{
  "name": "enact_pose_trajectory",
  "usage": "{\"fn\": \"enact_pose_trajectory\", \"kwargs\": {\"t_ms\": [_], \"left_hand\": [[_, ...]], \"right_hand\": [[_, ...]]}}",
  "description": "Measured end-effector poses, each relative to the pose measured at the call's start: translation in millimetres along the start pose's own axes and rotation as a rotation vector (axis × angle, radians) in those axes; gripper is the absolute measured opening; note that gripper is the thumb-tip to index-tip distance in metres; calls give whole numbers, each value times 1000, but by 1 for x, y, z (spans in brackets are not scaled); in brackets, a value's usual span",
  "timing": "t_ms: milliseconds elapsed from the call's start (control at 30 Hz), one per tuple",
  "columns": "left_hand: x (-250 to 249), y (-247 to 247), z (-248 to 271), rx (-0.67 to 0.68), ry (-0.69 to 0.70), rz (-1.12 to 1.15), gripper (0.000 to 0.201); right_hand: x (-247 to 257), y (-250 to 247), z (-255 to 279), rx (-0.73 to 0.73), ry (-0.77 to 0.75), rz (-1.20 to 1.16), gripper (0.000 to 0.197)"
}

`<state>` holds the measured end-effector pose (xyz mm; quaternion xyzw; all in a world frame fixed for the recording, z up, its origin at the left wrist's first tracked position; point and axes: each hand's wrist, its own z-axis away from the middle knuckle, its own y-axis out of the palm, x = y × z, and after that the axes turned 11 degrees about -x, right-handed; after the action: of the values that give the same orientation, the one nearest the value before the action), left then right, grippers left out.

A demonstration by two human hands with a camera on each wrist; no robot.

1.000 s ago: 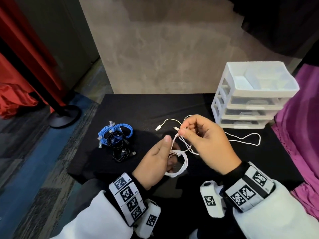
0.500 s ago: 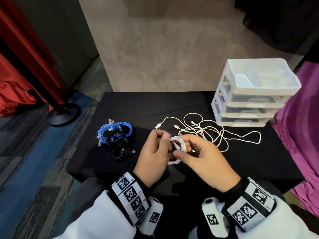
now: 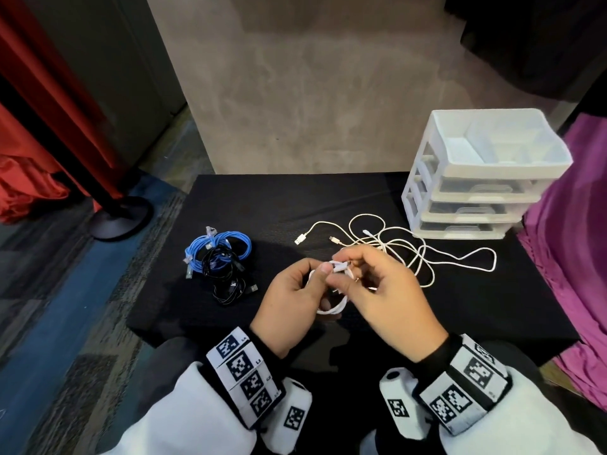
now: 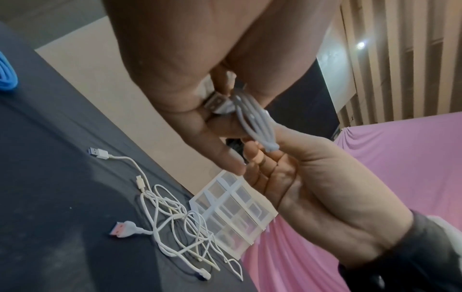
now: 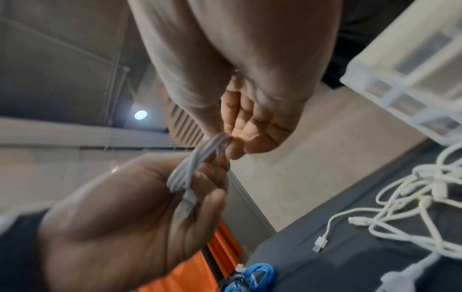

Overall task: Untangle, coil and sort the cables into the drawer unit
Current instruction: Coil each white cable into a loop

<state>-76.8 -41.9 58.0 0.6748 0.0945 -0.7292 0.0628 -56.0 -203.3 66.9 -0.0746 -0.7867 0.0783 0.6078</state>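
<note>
Both hands hold a small coil of white cable above the black table. My left hand grips the coil, with a USB plug tucked against its fingers. My right hand pinches the coil's top between thumb and fingertips. A loose tangle of white cables lies on the table behind my hands. The white drawer unit stands at the back right with its drawers closed.
A coiled blue cable and a bundle of black cables lie together on the table's left part. Purple cloth hangs at the right edge. A red curtain and a black stand base are on the floor to the left.
The hands came together and lowered: the right hand, which held a strand raised, now pinches the coil held in the left. The loose white tangle lies uncovered behind them.
</note>
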Motion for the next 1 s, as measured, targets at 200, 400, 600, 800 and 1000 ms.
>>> {"fn": "enact_pose_trajectory", "kwargs": {"t_ms": [200, 400, 600, 800, 1000], "left_hand": [[-7, -6, 2, 199, -86, 159, 33], [4, -19, -2, 222, 1, 104, 23], [24, -37, -13, 138, 194, -161, 20], [31, -36, -6, 119, 311, -275, 16], [58, -97, -51, -230, 66, -467, 10]], "right_hand": [[0, -4, -10, -42, 348, -360, 11], [-7, 4, -13, -75, 567, -543, 11], [-14, 15, -11, -36, 762, -623, 15], [-21, 19, -14, 56, 824, -618, 22], [-45, 4, -24, 120, 737, -429, 36]]}}
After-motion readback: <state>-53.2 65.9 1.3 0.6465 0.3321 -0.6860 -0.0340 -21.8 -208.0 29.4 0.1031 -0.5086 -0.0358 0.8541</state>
